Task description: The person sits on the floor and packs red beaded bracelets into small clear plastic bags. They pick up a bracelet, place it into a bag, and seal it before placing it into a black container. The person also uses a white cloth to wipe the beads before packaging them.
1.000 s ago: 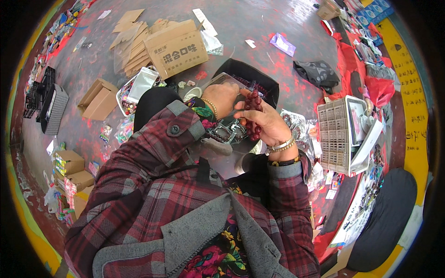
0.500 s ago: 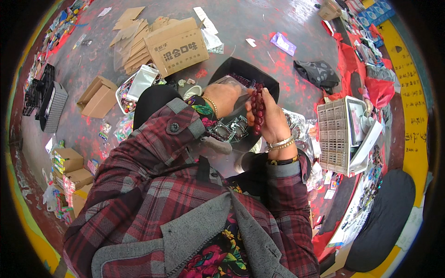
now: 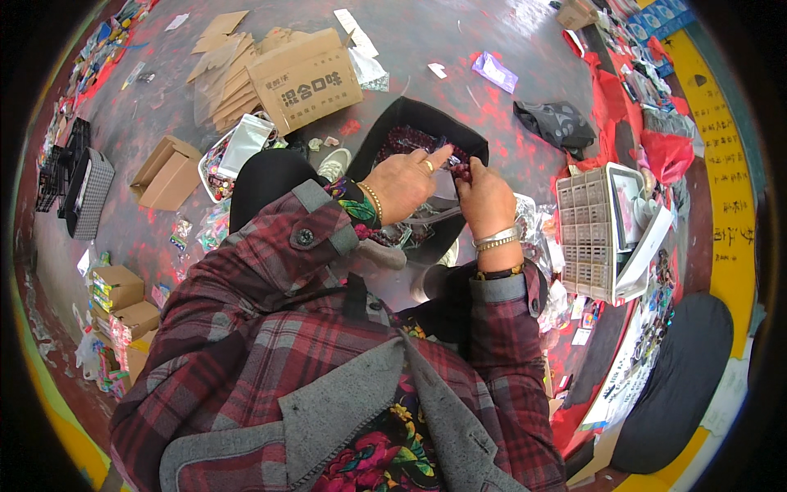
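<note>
Both my hands work over an open black box [image 3: 471,136] between my knees, with dark red beads [image 3: 403,141] lying in it. My right hand [image 3: 489,205] is closed, with a small string of dark red beads, a beaded bracelet [image 3: 461,169], showing at its fingertips. Close beside it, my left hand [image 3: 402,189] is closed too, its index finger reaching across to the beads. Clear plastic, apparently a thin bag [image 3: 443,205], hangs between the hands from the left fingers. Silvery packets of trinkets [image 3: 420,232] lie below the left hand, partly hidden.
Flattened cardboard boxes [image 3: 307,82] and an open carton [image 3: 168,174] are at the left, near a white basket [image 3: 209,176] of small wares. A white plastic crate [image 3: 586,234] stands at my right. A grey-black bag [image 3: 553,127] and a purple packet [image 3: 495,72] lie on the floor beyond.
The bracelet hung full length from my right hand; now mostly its end shows at the fingertips. My left hand has turned, bringing its fingers to the right hand's fingertips.
</note>
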A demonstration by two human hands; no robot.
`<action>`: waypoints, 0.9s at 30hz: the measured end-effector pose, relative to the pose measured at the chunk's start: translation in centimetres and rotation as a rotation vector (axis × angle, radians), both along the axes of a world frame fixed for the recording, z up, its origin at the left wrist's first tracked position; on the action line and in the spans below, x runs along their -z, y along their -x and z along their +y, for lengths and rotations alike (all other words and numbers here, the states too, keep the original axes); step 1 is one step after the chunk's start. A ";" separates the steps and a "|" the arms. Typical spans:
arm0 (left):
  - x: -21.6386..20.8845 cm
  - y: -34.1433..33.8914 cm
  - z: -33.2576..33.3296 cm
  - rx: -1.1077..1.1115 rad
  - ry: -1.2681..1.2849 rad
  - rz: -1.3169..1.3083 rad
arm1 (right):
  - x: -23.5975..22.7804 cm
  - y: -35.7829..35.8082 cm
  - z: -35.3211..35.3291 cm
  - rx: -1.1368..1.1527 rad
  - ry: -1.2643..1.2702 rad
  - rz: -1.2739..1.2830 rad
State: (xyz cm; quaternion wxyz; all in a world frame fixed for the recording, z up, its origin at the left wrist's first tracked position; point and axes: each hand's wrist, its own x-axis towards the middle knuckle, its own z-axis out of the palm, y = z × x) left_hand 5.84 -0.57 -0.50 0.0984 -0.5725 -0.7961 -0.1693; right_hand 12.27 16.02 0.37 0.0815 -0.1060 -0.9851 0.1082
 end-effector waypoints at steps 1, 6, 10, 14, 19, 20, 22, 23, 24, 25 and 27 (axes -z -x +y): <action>0.1 0.0 0.1 0.001 -0.035 -0.001 | -0.1 0.1 -0.3 0.006 -0.023 -0.048; 2.0 0.1 0.3 0.010 0.009 -0.003 | -0.6 -0.2 -1.6 -0.189 0.092 -0.061; 1.5 0.4 0.1 0.020 0.091 0.037 | -0.8 -0.4 0.2 -0.253 0.468 -0.097; 1.5 0.5 0.1 0.021 0.051 0.046 | -0.9 -0.6 1.8 -0.204 0.786 -0.193; 1.5 0.6 0.1 0.024 0.009 0.046 | -2.4 -0.8 2.3 -0.097 0.970 -0.270; 1.5 0.5 0.1 0.018 0.001 0.051 | -2.6 -0.9 2.4 -0.071 1.020 -0.298; 1.5 0.5 0.1 0.006 -0.004 0.047 | -2.3 -1.0 2.7 -0.076 1.007 -0.297; 1.6 0.6 0.1 0.001 -0.001 0.039 | -1.6 -1.1 3.1 -0.106 0.944 -0.267; 1.6 0.6 0.1 -0.003 0.001 0.031 | -1.2 -1.1 3.3 -0.135 0.880 -0.237; 1.7 0.6 0.1 -0.008 0.005 0.028 | -1.2 -1.2 3.2 -0.153 0.861 -0.243; 1.7 0.6 0.2 -0.018 0.011 0.022 | -1.5 -1.3 2.9 -0.188 0.822 -0.255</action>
